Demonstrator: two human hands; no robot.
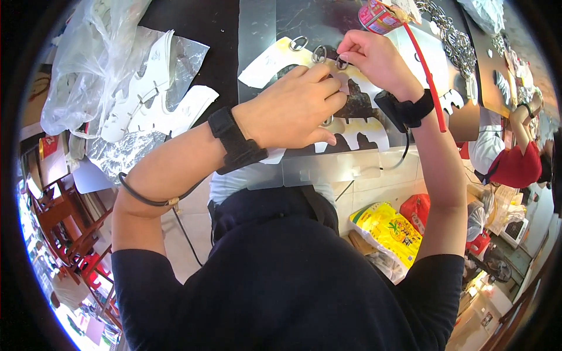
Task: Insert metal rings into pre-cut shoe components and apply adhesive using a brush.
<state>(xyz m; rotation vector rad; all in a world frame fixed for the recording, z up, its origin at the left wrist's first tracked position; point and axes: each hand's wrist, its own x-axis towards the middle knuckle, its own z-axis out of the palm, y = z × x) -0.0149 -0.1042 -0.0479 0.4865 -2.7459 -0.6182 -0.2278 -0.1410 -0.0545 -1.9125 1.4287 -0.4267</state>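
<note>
Right hand [379, 61] pinching ring [338, 64], pink tub [377, 17], contents unclear

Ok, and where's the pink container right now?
In the head view, the pink container is near the top edge, right of centre, just beyond the right hand and beside the upper end of the long red strip.
</note>
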